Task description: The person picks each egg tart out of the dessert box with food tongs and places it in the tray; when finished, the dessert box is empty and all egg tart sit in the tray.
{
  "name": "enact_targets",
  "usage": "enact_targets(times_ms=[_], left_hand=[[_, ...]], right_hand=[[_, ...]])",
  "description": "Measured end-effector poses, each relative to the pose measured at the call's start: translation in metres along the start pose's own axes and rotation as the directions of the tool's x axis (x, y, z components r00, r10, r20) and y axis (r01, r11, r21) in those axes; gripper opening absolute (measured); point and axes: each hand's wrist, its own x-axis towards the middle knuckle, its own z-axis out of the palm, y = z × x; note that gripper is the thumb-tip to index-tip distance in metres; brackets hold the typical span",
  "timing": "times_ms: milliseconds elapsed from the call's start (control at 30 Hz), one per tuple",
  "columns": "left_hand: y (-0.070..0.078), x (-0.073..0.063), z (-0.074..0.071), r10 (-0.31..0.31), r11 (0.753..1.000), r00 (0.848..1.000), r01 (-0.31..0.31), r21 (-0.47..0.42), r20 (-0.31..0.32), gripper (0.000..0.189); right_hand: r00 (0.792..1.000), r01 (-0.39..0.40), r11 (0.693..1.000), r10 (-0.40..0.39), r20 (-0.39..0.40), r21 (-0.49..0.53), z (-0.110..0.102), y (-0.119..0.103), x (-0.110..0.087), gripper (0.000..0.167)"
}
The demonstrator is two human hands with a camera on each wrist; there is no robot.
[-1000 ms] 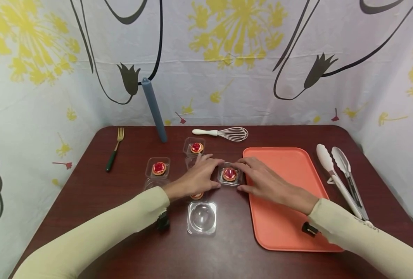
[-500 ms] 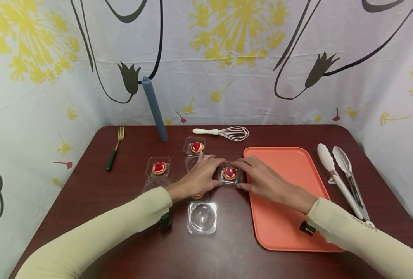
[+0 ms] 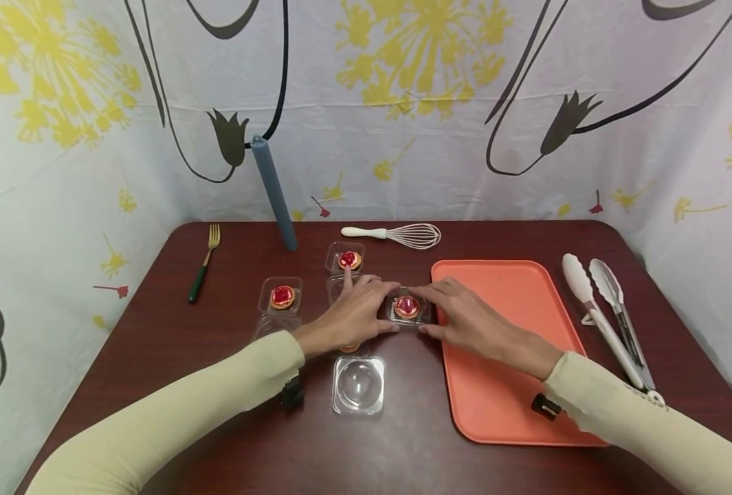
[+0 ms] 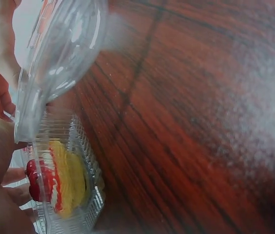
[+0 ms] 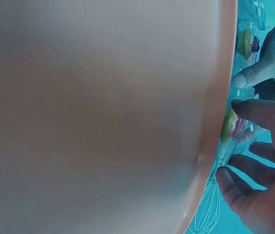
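Note:
In the head view, a small clear plastic container (image 3: 394,318) holds a red-topped tart (image 3: 407,307), and its lid appears closed. My left hand (image 3: 355,313) holds its left edge between thumb and fingers, with one finger stretched out toward the back. On the opposite edge, my right hand (image 3: 461,316) grips with thumb and curled fingers. Beneath my left wrist sits another tart (image 4: 67,180) in an open container, its domed lid (image 4: 74,53) raised in the left wrist view. Two more tarts, one at left (image 3: 282,297) and one at the back (image 3: 349,260), lie in open containers.
An orange tray (image 3: 508,412) lies under my right forearm. Tongs (image 3: 607,323) rest at its right. Along the back are a white whisk (image 3: 396,236), a blue rolling pin (image 3: 274,192) standing tilted, and a green-handled fork (image 3: 203,265).
One finger of my left hand has straightened toward the back tart. Both hands have otherwise stayed at the container's sides, almost still.

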Motion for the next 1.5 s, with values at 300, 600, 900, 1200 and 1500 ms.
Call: enact_targets(times_ms=[300, 600, 900, 1200, 1500], left_hand=[[-0.005, 0.002, 0.007, 0.006, 1.000, 1.000, -0.006, -0.027, -0.029, 0.075], [-0.007, 0.003, 0.010, 0.032, 0.999, 0.999, -0.032, 0.005, -0.042, 0.074], [-0.022, 0.010, 0.025, 0.049, 0.999, 0.997, -0.049, 0.011, -0.064, 0.076], [-0.020, 0.010, 0.023, 0.044, 0.998, 0.998, -0.042, 0.045, -0.051, 0.078], [-0.002, 0.000, 0.002, 0.031, 0.998, 0.999, -0.030, 0.056, -0.024, 0.078]], right_hand=[[1.000, -0.001, 1.000, 0.001, -0.005, 0.016, -0.001, -0.002, 0.002, 0.067], [1.000, 0.007, 1.000, -0.007, -0.005, 0.013, -0.002, 0.000, 0.004, 0.065], [1.000, 0.004, 0.999, -0.004, 0.003, 0.033, -0.004, 0.001, 0.004, 0.066], [1.000, 0.012, 0.999, -0.013, 0.017, 0.051, -0.005, 0.001, 0.005, 0.065], [0.999, -0.015, 0.995, 0.011, 0.038, 0.103, -0.008, 0.003, 0.005, 0.066]])
